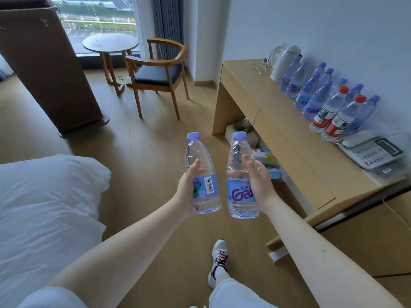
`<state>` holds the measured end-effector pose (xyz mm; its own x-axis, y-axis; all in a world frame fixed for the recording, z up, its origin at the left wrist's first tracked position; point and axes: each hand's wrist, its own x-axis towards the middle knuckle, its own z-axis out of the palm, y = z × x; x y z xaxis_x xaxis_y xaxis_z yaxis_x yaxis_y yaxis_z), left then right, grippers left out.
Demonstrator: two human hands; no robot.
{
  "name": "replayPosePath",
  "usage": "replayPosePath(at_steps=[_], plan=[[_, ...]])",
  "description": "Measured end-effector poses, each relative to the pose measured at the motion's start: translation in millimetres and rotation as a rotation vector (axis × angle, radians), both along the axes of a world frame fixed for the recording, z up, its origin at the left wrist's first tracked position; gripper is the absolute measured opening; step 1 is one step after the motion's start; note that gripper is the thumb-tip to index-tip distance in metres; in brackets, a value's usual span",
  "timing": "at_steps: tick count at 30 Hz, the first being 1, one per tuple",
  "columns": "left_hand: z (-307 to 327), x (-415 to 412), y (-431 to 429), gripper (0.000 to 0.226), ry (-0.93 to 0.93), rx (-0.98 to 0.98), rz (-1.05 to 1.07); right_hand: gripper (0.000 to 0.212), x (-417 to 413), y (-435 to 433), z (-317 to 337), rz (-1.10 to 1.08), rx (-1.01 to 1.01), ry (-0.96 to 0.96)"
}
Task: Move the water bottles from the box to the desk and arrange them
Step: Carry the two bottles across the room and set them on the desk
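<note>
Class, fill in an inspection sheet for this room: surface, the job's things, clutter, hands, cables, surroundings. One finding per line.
Surface: light wooden desk against the right-hand wall.
Job's things: left bottle and right bottle, both purple-capped, held upright over the floor; a row of purple-capped bottles stands on the desk along the wall, with two red-capped bottles at its near end.
Clutter: white kettle and telephone on the desk.
Hands: left hand grips the left bottle; right hand grips the right bottle.
Cables: white cord beside the kettle; thin cable at the desk's near end.
Surroundings: bed, wooden chair, round table, window.
</note>
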<state>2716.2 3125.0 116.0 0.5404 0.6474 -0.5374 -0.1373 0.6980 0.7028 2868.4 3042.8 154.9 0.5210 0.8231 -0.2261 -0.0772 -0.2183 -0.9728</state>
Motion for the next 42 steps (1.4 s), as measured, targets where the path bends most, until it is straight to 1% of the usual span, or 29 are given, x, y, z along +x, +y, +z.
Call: replayPosePath(at_steps=[2, 4, 7, 12, 17, 24, 28, 31, 32, 36, 42], plan=[[0, 12, 21, 0.078, -0.004, -0.009, -0.011, 0.056, 13, 24, -6, 0.011, 0.008, 0.019], [1, 25, 47, 0.072, 0.024, 0.018, -0.001, 0.063, 28, 52, -8, 0.052, 0.015, -0.003], [2, 43, 89, 0.073, 0.07, 0.014, 0.028, 0.071, 54, 100, -11, 0.102, 0.028, 0.0], [6, 69, 154, 0.069, 0.176, 0.024, 0.101, 0.062, 94, 175, -16, 0.13, 0.047, 0.072], [12, 105, 207, 0.074, 0.251, 0.055, 0.138, 0.077, 130, 235, -15, 0.181, 0.057, 0.11], [19, 148, 261, 0.069, 0.252, 0.093, 0.101, 0.073, 171, 288, -11, 0.209, 0.073, 0.092], [20, 174, 303, 0.072, 0.22, 0.087, 0.027, 0.071, 198, 316, -7, 0.164, 0.073, 0.049], [12, 200, 338, 0.073, 0.205, 0.056, -0.059, 0.075, 220, 340, -9, 0.092, 0.068, 0.04], [8, 209, 351, 0.073, 0.205, 0.051, -0.086, 0.073, 227, 347, -11, 0.061, 0.064, 0.039], [-2, 254, 406, 0.068, 0.181, 0.069, -0.183, 0.05, 259, 382, -24, -0.067, 0.044, 0.04], [0, 302, 506, 0.047, 0.219, 0.169, -0.332, 0.039, 296, 454, -26, -0.269, -0.003, 0.066]])
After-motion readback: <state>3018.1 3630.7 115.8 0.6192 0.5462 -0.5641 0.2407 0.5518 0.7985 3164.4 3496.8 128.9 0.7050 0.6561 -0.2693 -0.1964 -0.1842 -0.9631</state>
